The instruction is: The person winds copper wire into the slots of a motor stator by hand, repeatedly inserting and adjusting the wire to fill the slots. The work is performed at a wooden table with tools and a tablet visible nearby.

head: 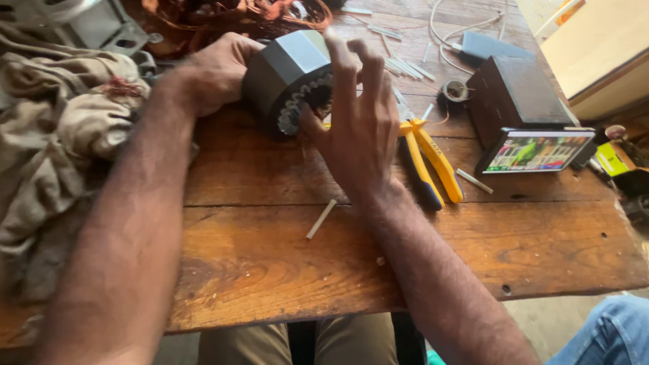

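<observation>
A dark metal motor stator [287, 71], a thick ring with slotted inner teeth, lies on its side on the wooden workbench [284, 250]. My left hand [216, 71] grips its outer casing from the left. My right hand [358, 118] reaches to its open face, fingers spread, with the thumb at the slots. Whether the fingers pinch anything small there is hidden.
Yellow-handled pliers [433, 165] lie just right of my right hand. Thin white strips [321, 218] are scattered about. A phone [537, 150] leans on a dark box [514, 94]. Crumpled cloth [54, 135] covers the left; tangled copper wire [230, 17] lies behind the stator.
</observation>
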A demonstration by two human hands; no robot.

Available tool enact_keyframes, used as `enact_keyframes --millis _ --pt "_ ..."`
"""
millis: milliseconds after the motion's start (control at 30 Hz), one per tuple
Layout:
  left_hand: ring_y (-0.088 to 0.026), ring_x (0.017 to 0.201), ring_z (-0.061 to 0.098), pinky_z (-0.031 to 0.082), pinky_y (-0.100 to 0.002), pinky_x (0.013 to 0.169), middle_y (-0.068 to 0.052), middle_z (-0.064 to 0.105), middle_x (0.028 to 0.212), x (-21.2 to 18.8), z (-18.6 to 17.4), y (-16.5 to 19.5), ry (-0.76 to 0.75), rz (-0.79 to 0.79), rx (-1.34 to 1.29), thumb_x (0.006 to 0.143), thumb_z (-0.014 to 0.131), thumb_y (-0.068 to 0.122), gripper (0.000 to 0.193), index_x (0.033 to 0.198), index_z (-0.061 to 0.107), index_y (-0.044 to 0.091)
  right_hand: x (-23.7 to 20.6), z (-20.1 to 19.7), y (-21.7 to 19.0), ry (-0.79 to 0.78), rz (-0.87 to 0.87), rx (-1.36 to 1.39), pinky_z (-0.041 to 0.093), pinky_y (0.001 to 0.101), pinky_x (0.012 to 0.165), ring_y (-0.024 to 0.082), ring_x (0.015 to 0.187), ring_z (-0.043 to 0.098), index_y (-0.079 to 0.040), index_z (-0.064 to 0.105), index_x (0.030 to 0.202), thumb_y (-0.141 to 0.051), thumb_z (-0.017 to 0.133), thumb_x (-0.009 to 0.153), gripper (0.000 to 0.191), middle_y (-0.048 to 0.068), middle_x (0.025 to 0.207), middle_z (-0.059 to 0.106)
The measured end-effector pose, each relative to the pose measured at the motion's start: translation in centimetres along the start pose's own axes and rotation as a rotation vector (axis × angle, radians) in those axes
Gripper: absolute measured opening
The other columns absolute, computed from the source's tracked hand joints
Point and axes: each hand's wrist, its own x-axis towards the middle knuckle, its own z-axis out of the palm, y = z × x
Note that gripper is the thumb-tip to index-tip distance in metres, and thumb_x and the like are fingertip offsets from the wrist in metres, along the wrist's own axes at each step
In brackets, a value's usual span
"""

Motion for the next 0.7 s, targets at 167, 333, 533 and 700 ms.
enact_keyframes --millis 167,333,533,700 --pt "-0.009 0.076 0.071 0.063 -0.030 0.076 -0.005 0.080 0.097 -0.1 0.4 0.5 -0.035 0.032 -0.070 0.092 0.076 0.014 0.018 0.107 0.078 0.007 0.7 1.2 0.9 -0.033 -0.020 -0.080 0.062 0.0470 0.079 0.033 0.100 0.071 -0.004 0.034 0.153 -0.038 0.092 0.079 0.100 0.022 0.125 0.063" --pt "-0.008 0.075 0.069 0.060 -0.027 0.073 -0.004 0.079 0.096 0.0 0.6 0.5 -0.022 0.104 -0.062 0.093 0.077 0.013 0.016 0.107 0.079 0.005 -0.4 2.0 1.8 -0.108 0.018 0.055 0.063 0.0464 0.075 0.031 0.090 0.073 0.001 0.036 0.154 -0.036 0.087 0.101 0.083 0.025 0.115 0.070" --pt "-0.009 0.073 0.068 0.059 -0.026 0.070 -0.006 0.079 0.094 -0.1 0.8 0.0 0.004 0.210 -0.061 0.095 0.078 0.013 0.014 0.106 0.079 0.004 -0.7 2.1 1.4 -0.073 0.000 0.101 0.065 0.0433 0.081 0.031 0.098 0.074 -0.003 0.036 0.154 -0.018 0.078 0.106 0.066 0.023 0.125 0.067" --pt "-0.008 0.080 0.069 0.060 -0.027 0.078 -0.005 0.078 0.101 -0.6 0.2 0.2 -0.063 0.165 -0.141 0.092 0.078 0.012 0.023 0.114 0.077 0.004 -0.2 1.8 0.4 -0.028 -0.084 0.038 0.062 0.0482 0.093 0.036 0.112 0.071 -0.006 0.037 0.157 -0.010 0.078 0.098 0.072 0.023 0.139 0.061"
